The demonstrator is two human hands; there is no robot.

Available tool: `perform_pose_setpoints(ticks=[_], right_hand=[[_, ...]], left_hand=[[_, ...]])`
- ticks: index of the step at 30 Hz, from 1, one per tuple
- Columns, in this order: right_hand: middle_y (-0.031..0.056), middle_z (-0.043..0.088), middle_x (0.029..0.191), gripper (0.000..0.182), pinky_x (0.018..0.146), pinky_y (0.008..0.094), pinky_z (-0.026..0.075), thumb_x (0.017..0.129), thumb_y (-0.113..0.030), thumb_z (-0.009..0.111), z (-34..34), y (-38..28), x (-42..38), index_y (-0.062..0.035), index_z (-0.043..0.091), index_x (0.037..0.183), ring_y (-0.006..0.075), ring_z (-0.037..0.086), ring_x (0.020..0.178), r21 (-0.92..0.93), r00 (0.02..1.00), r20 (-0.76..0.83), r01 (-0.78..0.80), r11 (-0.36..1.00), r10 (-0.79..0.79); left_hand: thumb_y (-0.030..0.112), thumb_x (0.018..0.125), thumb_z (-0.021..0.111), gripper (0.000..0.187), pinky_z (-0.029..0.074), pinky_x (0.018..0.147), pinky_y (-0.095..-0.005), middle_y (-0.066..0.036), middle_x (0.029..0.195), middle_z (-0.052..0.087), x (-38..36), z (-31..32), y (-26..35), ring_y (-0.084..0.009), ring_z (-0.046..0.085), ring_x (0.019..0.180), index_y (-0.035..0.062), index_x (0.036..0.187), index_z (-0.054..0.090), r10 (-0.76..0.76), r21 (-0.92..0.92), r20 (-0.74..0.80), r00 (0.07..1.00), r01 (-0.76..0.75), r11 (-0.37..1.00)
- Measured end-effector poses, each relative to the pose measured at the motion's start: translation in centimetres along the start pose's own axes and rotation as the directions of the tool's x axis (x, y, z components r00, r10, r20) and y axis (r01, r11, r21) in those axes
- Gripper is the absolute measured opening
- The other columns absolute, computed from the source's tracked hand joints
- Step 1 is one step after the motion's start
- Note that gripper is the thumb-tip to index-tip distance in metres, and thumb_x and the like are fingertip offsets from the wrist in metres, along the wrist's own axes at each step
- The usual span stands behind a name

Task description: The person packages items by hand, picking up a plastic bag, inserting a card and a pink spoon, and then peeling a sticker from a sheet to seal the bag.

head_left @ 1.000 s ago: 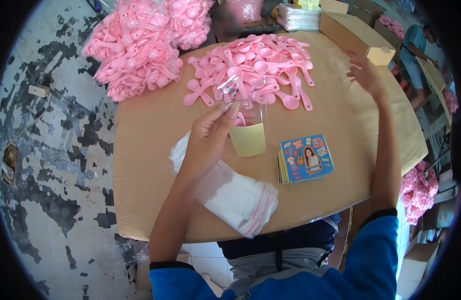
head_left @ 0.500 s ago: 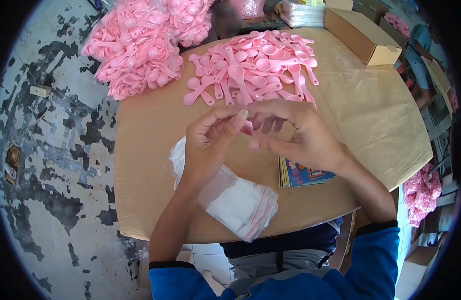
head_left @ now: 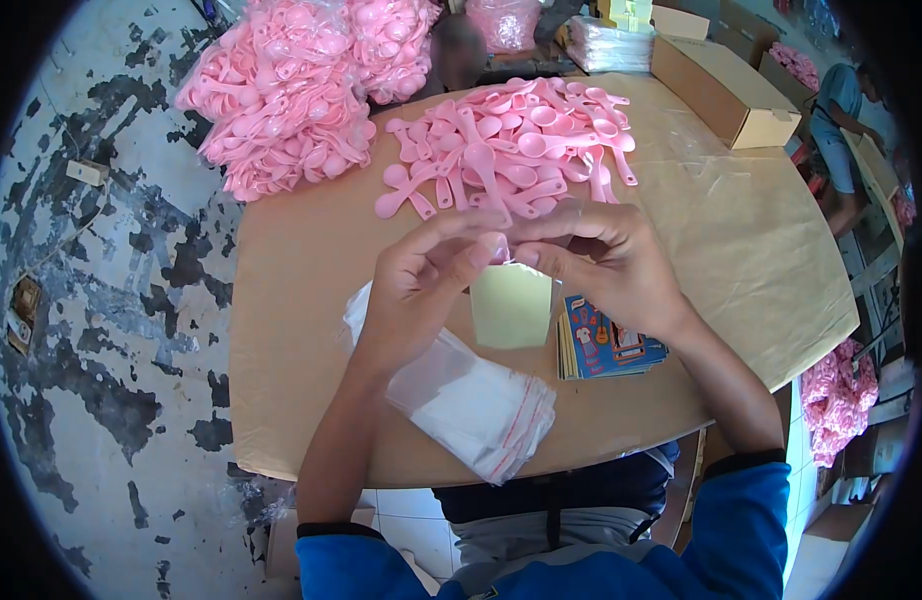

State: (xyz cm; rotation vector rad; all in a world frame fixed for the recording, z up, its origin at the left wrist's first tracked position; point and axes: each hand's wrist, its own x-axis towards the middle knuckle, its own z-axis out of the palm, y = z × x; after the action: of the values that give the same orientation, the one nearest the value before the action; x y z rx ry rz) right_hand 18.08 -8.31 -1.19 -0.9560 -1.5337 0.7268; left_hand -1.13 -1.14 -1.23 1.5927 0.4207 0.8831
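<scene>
My left hand [head_left: 421,285] and my right hand [head_left: 611,265] meet above the middle of the table, fingers closed at the top of a clear bag. A pale yellow-green card [head_left: 513,308] hangs below the fingertips in the bag. Something small and pink shows between the fingertips, partly hidden. Beyond the hands lies a heap of pink spoons [head_left: 521,140]. A stack of clear plastic bags [head_left: 476,405] rests under and beside my left wrist. Blue printed cards [head_left: 606,340] are stacked below my right hand.
Big clear bags of pink spoons [head_left: 281,100] stand at the back left. An open cardboard box [head_left: 721,90] sits at the back right of the brown-covered table [head_left: 301,400]. Another person [head_left: 839,120] is at the far right.
The pale card in its clear bag has come into view below my fingers. My right fingers have closed in toward my left ones. The camera view has shifted slightly.
</scene>
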Motion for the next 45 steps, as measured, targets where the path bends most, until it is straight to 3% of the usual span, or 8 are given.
perform_pose_setpoints(ticks=[8, 17, 27, 30, 33, 36, 39, 45], right_hand=[[0.0048, 0.068, 0.085, 0.025, 0.062, 0.0214, 0.045, 0.088, 0.0, 0.063, -0.5, 1.1, -0.2, -0.0054, 0.069, 0.112, 0.0045, 0.055, 0.07, 0.008, 0.994, -0.059, 0.098, 0.995, -0.097], [0.0071, 0.068, 0.081, 0.03, 0.073, 0.032, 0.048, 0.067, 0.007, 0.06, -2.8, 1.0, 0.6, -0.0086, 0.075, 0.086, 0.0222, 0.06, 0.074, -0.258, 0.874, 0.203, 0.482, 0.837, -0.441], [0.0012, 0.068, 0.071, 0.029, 0.068, 0.0321, 0.05, 0.061, 0.005, 0.063, -2.8, 0.0, 0.4, -0.0123, 0.075, 0.082, 0.0203, 0.06, 0.071, -0.298, 0.836, 0.268, 0.545, 0.784, -0.48], [0.0009, 0.068, 0.071, 0.028, 0.066, 0.0318, 0.05, 0.061, 0.004, 0.063, -2.7, -0.2, 0.4, -0.0126, 0.075, 0.08, 0.0206, 0.06, 0.071, -0.331, 0.831, 0.279, 0.553, 0.765, -0.481], [0.0006, 0.068, 0.072, 0.027, 0.065, 0.0316, 0.049, 0.061, 0.005, 0.063, -2.6, -0.2, 0.4, -0.0122, 0.074, 0.079, 0.021, 0.06, 0.071, -0.341, 0.836, 0.273, 0.547, 0.764, -0.476], [0.0007, 0.067, 0.072, 0.026, 0.065, 0.0315, 0.049, 0.062, 0.005, 0.062, -2.6, -0.1, 0.5, -0.012, 0.073, 0.078, 0.0216, 0.059, 0.071, -0.351, 0.837, 0.27, 0.546, 0.761, -0.476], [0.001, 0.067, 0.072, 0.026, 0.065, 0.0316, 0.05, 0.062, 0.005, 0.062, -2.6, -0.1, 0.6, -0.0119, 0.073, 0.079, 0.0219, 0.06, 0.072, -0.372, 0.836, 0.278, 0.547, 0.75, -0.472], [0.0034, 0.066, 0.074, 0.026, 0.067, 0.0322, 0.05, 0.06, 0.004, 0.062, -3.0, -0.3, 0.7, -0.0108, 0.073, 0.079, 0.0226, 0.06, 0.073, -0.494, 0.826, 0.294, 0.562, 0.664, -0.481]], left_hand=[[0.006, 0.095, 0.055, 0.019, 0.056, 0.079, -0.0272, -0.007, 0.105, 0.064, -0.2, -1.1, 0.6, -0.0122, 0.062, 0.096, -0.0007, 0.113, 0.06, 0.059, -0.004, 0.069, 0.996, -0.059, 0.998], [0.0, 0.093, 0.054, 0.01, 0.057, 0.074, -0.0268, -0.006, 0.098, 0.062, -0.5, -2.0, 0.8, -0.0122, 0.063, 0.091, -0.0014, 0.099, 0.061, 0.161, 0.077, 0.203, 0.966, -0.179, 0.981], [-0.003, 0.091, 0.049, 0.01, 0.057, 0.07, -0.0278, -0.007, 0.088, 0.063, -0.9, -2.6, 1.9, -0.0128, 0.064, 0.082, -0.0032, 0.09, 0.059, 0.009, 0.078, 0.276, 0.961, -0.032, 0.996], [-0.003, 0.09, 0.048, 0.012, 0.056, 0.07, -0.0283, -0.007, 0.084, 0.064, -0.8, -2.7, 1.9, -0.0134, 0.065, 0.077, -0.0036, 0.088, 0.06, 0.014, 0.133, 0.27, 0.963, -0.052, 0.99], [0.0, 0.089, 0.047, 0.014, 0.055, 0.069, -0.0278, -0.006, 0.078, 0.062, -0.7, -2.5, 0.5, -0.0129, 0.063, 0.071, -0.0036, 0.089, 0.06, 0.101, 0.032, 0.21, 0.973, -0.11, 0.993], [0.002, 0.089, 0.056, 0.006, 0.052, 0.065, -0.0239, -0.002, 0.073, 0.058, -0.7, -2.4, 0.4, -0.0083, 0.059, 0.069, -0.002, 0.088, 0.06, 0.159, 0.174, 0.214, 0.964, -0.198, 0.965], [0.001, 0.083, 0.067, 0.017, 0.052, 0.07, -0.0249, -0.007, 0.085, 0.065, -1.0, -1.8, 1.9, -0.0095, 0.062, 0.081, 0.0015, 0.074, 0.053, 0.01, 0.346, 0.217, 0.976, -0.086, 0.934], [-0.005, 0.082, 0.07, 0.023, 0.051, 0.069, -0.023, -0.005, 0.089, 0.064, -0.6, -2.1, 0.9, -0.0066, 0.061, 0.081, 0.0037, 0.075, 0.05, 0.01, 0.19, 0.159, 0.987, -0.04, 0.981]])
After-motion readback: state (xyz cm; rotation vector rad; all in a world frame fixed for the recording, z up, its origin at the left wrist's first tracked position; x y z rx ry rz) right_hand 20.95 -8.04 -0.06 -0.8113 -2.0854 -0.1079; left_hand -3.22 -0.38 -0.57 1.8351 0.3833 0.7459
